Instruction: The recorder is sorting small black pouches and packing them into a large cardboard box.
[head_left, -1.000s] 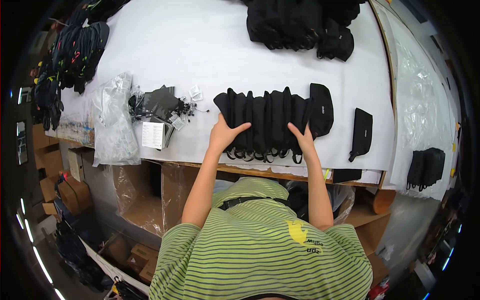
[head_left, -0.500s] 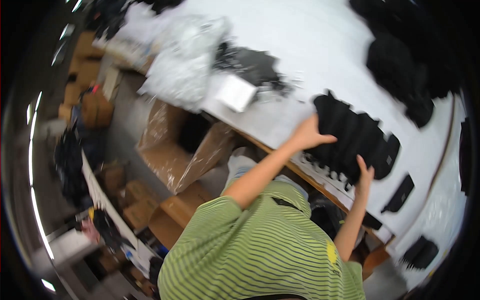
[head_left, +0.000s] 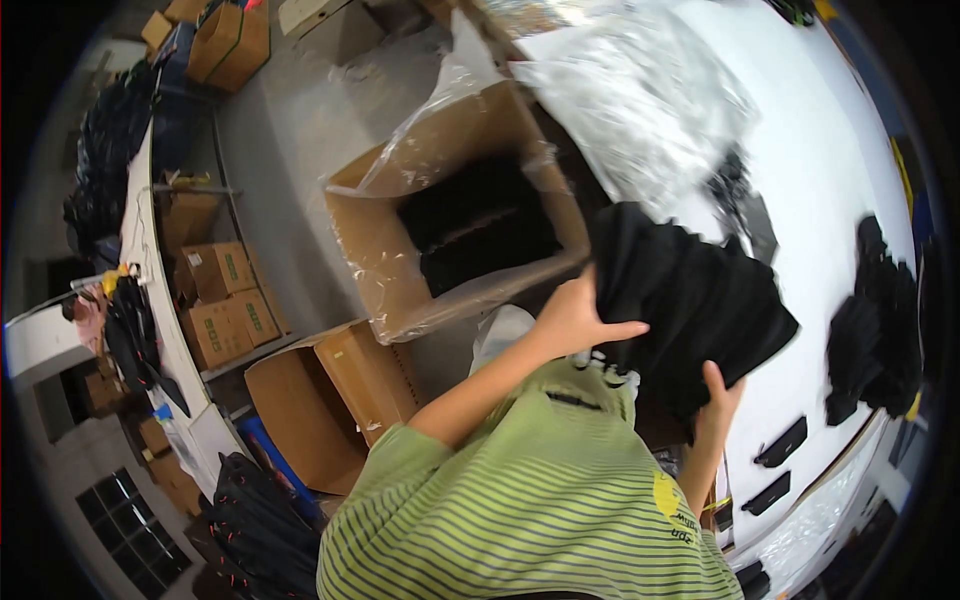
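A thick stack of black fabric pouches (head_left: pixel 690 305) is squeezed between my two hands, off the table's near edge. My left hand (head_left: pixel 572 322) presses its left end, thumb stretched along the front. At the lower right, my right hand (head_left: pixel 718 402) grips the other end with its thumb up; its remaining fingers are mostly hidden behind the stack. Small white bits hang along the near side of the stack. Left of it stands an open cardboard box (head_left: pixel 358 235) lined with see-through plastic, with black pouches (head_left: pixel 480 225) lying in rows inside.
On the white table (head_left: pixel 810 180) lie a heap of see-through plastic bags (head_left: pixel 650 100), two single black pouches (head_left: pixel 783 442) and a dark pile of fabric (head_left: pixel 870 330). Another open carton (head_left: pixel 305 410) sits at lower left, near shelves with closed cartons (head_left: pixel 220 270).
My hands have lifted the stack of pouches off the table and carried it toward the lined box. My view has turned left, bringing the box into the middle.
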